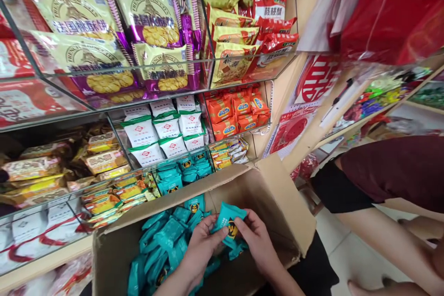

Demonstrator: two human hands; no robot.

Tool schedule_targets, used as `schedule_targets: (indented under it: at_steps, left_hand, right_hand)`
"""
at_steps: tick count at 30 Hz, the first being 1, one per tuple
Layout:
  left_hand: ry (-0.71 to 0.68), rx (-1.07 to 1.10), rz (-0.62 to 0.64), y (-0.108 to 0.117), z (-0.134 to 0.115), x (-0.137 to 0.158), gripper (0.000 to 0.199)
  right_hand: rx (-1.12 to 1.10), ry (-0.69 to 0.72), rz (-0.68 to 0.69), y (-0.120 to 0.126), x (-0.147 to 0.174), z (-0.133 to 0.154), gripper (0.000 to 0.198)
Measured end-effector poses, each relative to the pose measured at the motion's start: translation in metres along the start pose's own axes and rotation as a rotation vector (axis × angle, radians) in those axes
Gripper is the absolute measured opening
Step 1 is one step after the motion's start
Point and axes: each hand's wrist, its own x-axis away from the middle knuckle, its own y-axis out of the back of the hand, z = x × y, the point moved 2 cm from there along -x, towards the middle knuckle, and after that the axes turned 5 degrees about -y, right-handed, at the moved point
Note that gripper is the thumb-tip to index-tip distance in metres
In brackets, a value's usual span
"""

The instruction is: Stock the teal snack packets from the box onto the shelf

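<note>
Over an open cardboard box (277, 199), a teal snack packet (227, 222) is held between my two hands. My left hand (204, 243) pinches its left edge, thumb on the front. On its right side, my right hand (255, 238) grips the packet with the thumb across the printed face. Below, many similar teal packets (169, 236) lie heaped in the box, mostly toward its left side. Just behind the box's far edge, more teal packets (169, 178) sit in a shelf compartment.
Shelves with clear dividers hold purple biscuit packs (152, 23), white-and-green packets (166, 129), orange packets (236, 108) and yellow packets (107, 199). Red bags (391, 14) hang at the upper right. A person (391, 175) in dark clothes is at the right.
</note>
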Motion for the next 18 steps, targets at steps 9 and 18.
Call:
schedule_targets:
  at_steps: [9, 18]
  left_hand:
    - [-0.246, -0.747, 0.308, 0.014, -0.054, 0.025, 0.035]
    - [0.002, -0.021, -0.349, 0.065, -0.119, 0.006, 0.029]
  right_hand:
    - [0.224, 0.052, 0.259, -0.011, 0.026, 0.024, 0.022]
    - [0.174, -0.163, 0.076, 0.016, 0.018, -0.017, 0.031]
